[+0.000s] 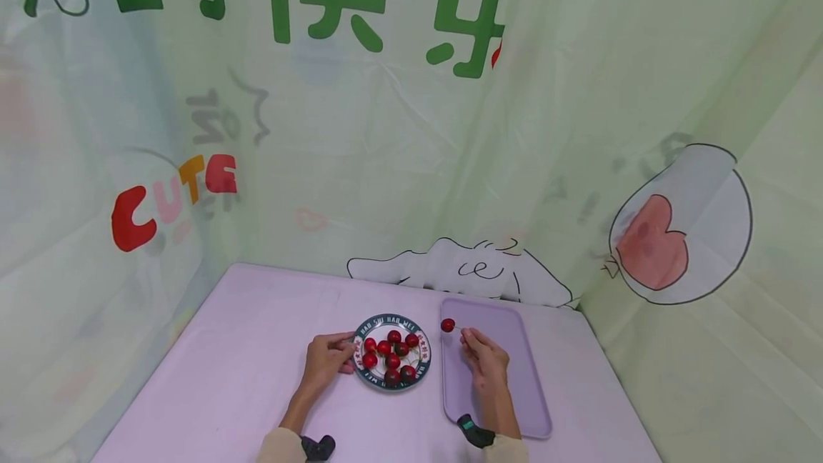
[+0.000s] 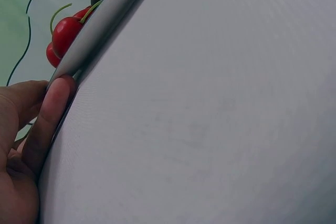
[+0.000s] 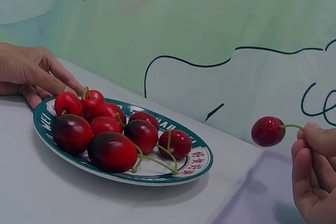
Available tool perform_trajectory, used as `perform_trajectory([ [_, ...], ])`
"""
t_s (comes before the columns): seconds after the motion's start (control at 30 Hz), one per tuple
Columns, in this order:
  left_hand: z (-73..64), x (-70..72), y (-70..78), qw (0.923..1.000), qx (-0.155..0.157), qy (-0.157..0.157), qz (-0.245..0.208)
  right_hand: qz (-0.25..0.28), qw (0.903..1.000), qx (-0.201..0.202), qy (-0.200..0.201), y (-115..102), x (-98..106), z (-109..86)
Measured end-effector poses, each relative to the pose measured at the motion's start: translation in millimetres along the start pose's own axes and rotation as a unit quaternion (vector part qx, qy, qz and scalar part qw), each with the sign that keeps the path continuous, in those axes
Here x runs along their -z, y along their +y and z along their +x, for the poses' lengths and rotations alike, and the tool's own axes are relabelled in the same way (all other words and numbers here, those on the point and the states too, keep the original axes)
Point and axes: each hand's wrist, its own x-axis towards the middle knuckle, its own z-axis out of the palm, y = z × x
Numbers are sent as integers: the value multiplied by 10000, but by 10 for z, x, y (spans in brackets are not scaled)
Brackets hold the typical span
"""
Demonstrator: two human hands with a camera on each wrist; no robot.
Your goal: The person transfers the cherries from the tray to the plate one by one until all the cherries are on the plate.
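A round plate point(image 1: 386, 386) with a dark green patterned rim stands on the table, bearing several red cherries point(image 3: 112, 152) with green stems. My left hand point(image 1: 326, 361) grips the plate's left edge between thumb and fingers, as the left wrist view shows from low down. Over the purple tray point(image 1: 459, 395), right of the plate, my right hand point(image 1: 486, 361) pinches a single cherry point(image 3: 268, 131) by its stem. That cherry hangs sideways off the fingertips, apart from plate and tray.
The pale lilac table point(image 1: 212, 377) reaches back to a printed cloth backdrop point(image 1: 386, 163) with green characters and cartoon drawings. More cloth hangs along the left and right sides. Dark straps point(image 1: 474, 431) sit at both wrists.
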Motion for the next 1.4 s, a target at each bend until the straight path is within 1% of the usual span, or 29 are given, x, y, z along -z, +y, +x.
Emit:
perform_trajectory([
  [0.17,-5,0,6,10000,-39,-42,-57,31,10000,-20,26,29,-35,25],
  [0.37,-7,5,3,10000,-59,-35,-11,-154,9998,-96,77,82,-82,40],
  [0.4,-3,5,1,10000,-18,-24,-2,-177,9997,-118,70,91,-92,36],
  [0.6,27,7,-7,10000,80,0,56,-272,9996,-92,-23,87,-213,-70],
  [0.73,27,9,-14,10000,58,0,65,-298,9995,-119,-60,83,-280,-128],
  [0.97,18,9,-27,10000,46,-37,-26,-430,9988,-235,-56,162,-345,-89],
  [1.13,32,2,-55,10000,18,-40,-30,-343,9990,-255,-164,205,-376,-77],
  [1.23,45,7,-69,10000,13,-32,-33,-331,9988,-248,-252,199,-423,-118],
  [1.4,44,9,-69,10000,80,-24,-37,-415,9987,-228,-211,151,-527,-252],
])
